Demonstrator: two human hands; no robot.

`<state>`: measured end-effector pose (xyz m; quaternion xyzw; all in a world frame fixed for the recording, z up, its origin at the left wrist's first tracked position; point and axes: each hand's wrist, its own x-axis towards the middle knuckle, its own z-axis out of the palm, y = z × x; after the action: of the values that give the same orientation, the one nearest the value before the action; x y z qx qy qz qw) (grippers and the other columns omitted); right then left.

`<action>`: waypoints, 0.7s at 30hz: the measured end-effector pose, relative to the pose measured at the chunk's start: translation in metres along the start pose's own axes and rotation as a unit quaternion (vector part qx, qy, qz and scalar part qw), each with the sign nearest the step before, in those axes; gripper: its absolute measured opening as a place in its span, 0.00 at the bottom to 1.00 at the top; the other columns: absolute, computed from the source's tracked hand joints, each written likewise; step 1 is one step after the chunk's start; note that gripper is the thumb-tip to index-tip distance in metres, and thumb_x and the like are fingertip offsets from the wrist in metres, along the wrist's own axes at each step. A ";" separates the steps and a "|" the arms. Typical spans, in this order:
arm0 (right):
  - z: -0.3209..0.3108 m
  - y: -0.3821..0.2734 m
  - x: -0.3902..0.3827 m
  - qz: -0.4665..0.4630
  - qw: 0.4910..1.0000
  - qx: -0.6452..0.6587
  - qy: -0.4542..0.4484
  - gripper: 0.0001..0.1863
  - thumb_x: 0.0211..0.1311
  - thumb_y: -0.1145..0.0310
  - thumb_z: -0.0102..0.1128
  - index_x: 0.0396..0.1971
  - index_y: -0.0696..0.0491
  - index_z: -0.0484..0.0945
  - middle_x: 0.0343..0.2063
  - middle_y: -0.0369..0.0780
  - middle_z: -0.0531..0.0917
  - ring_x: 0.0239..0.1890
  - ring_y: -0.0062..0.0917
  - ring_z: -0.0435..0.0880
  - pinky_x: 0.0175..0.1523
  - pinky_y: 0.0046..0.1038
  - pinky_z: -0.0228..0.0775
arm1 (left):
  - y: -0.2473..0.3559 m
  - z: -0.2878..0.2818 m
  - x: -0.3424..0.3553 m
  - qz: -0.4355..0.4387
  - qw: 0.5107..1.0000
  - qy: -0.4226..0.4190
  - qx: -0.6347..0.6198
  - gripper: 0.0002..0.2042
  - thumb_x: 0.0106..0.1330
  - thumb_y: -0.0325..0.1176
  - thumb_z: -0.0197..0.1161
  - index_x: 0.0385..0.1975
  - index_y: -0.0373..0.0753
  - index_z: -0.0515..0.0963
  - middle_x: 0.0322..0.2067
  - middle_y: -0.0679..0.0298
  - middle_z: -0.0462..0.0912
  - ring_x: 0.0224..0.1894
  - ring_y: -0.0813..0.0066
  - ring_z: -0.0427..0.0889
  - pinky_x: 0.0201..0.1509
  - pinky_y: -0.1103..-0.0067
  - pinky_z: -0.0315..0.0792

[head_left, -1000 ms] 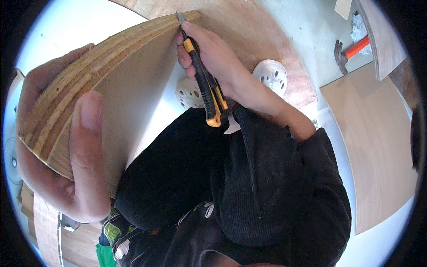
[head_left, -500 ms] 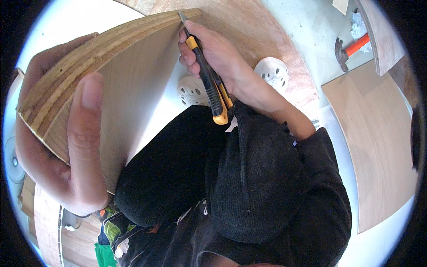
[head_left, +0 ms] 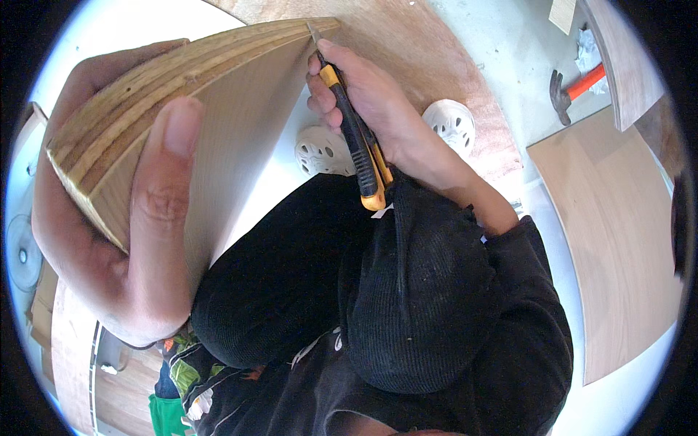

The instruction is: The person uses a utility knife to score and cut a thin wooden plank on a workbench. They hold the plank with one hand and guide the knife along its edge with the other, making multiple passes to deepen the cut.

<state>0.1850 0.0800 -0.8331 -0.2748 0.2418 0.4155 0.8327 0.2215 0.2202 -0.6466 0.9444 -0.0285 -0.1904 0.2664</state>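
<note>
Fingers (head_left: 105, 73) of the left hand (head_left: 149, 287) wrap behind one thick plywood board (head_left: 240, 123), with the thumb (head_left: 169, 174) on its near face, so they pinch it between them; the board hides most of those fingers. Right-hand fingers (head_left: 318, 87) are curled around one black-and-yellow utility knife (head_left: 356, 142), the right hand (head_left: 378, 98) reaching to the board's far end, and the blade (head_left: 313, 31) stands just ahead of those fingertips at the layered edge. Two white perforated shoes show: one (head_left: 316, 152) just below the right fingers, partly covered by the knife and a black-clad knee (head_left: 283, 254), the other (head_left: 454, 127) to their right. Past the right fingers lies one wooden sheet (head_left: 422, 54). Well apart on their right are one hammer (head_left: 561, 98) with a red handle, a piece of crumpled white material (head_left: 586, 47), one flat tan panel (head_left: 618, 247) and one greyish panel (head_left: 622, 58) that overlaps the handle's end. Below the left fingers hangs one green cloth (head_left: 166, 416).
</note>
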 end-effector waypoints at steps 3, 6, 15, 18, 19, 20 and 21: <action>0.001 -0.001 -0.001 0.006 1.000 -0.004 0.007 0.16 0.71 0.55 0.38 0.31 0.50 0.67 0.13 0.31 0.67 0.14 0.14 0.64 0.16 0.16 0.56 | -0.001 0.001 0.001 0.018 1.000 0.005 -0.018 0.15 0.61 0.29 0.54 0.43 0.24 0.74 0.42 0.50 0.78 0.46 0.66 0.75 0.56 0.75 0.63; 0.003 -0.002 0.003 0.002 1.000 -0.005 0.012 0.15 0.71 0.55 0.38 0.31 0.50 0.67 0.13 0.30 0.67 0.14 0.14 0.63 0.16 0.15 0.56 | -0.001 0.004 0.000 0.019 0.999 0.015 -0.034 0.14 0.61 0.28 0.54 0.42 0.24 0.74 0.42 0.50 0.78 0.46 0.66 0.75 0.56 0.76 0.63; 0.010 -0.009 0.000 0.041 0.998 0.025 0.041 0.15 0.70 0.55 0.40 0.30 0.50 0.69 0.13 0.30 0.67 0.13 0.12 0.64 0.15 0.15 0.57 | -0.001 0.000 0.001 -0.003 0.999 0.000 -0.051 0.13 0.63 0.26 0.51 0.42 0.24 0.74 0.43 0.49 0.77 0.47 0.66 0.75 0.56 0.76 0.64; 0.015 -0.016 -0.016 0.000 0.995 -0.095 -0.026 0.14 0.70 0.56 0.41 0.31 0.49 0.70 0.13 0.30 0.68 0.11 0.11 0.65 0.14 0.14 0.59 | -0.002 -0.001 0.002 0.001 0.999 -0.017 -0.046 0.12 0.63 0.26 0.51 0.42 0.24 0.74 0.43 0.50 0.77 0.47 0.67 0.75 0.55 0.76 0.65; 0.017 -0.019 -0.019 -0.009 0.997 -0.079 -0.016 0.14 0.70 0.56 0.41 0.31 0.49 0.70 0.12 0.29 0.68 0.11 0.11 0.66 0.14 0.14 0.59 | -0.002 0.000 0.002 0.000 0.999 -0.011 -0.051 0.12 0.63 0.26 0.50 0.42 0.24 0.74 0.43 0.51 0.77 0.46 0.68 0.75 0.55 0.77 0.65; 0.017 -0.017 -0.021 -0.031 0.997 -0.067 -0.011 0.14 0.70 0.55 0.41 0.31 0.49 0.70 0.12 0.29 0.69 0.11 0.11 0.66 0.14 0.14 0.59 | -0.002 0.001 0.000 -0.004 0.998 -0.016 -0.057 0.12 0.64 0.26 0.50 0.42 0.25 0.74 0.43 0.51 0.77 0.46 0.68 0.75 0.54 0.77 0.65; 0.021 -0.017 -0.024 -0.066 0.996 -0.047 -0.023 0.15 0.70 0.55 0.41 0.30 0.49 0.70 0.12 0.29 0.69 0.11 0.11 0.66 0.13 0.13 0.59 | -0.001 0.001 0.000 -0.008 0.998 -0.021 -0.062 0.12 0.64 0.26 0.50 0.42 0.25 0.74 0.42 0.52 0.77 0.46 0.69 0.75 0.54 0.77 0.65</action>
<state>0.1900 0.0720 -0.7979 -0.3195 0.1842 0.3771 0.8496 0.2207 0.2207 -0.6477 0.9219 -0.0151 -0.2140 0.3227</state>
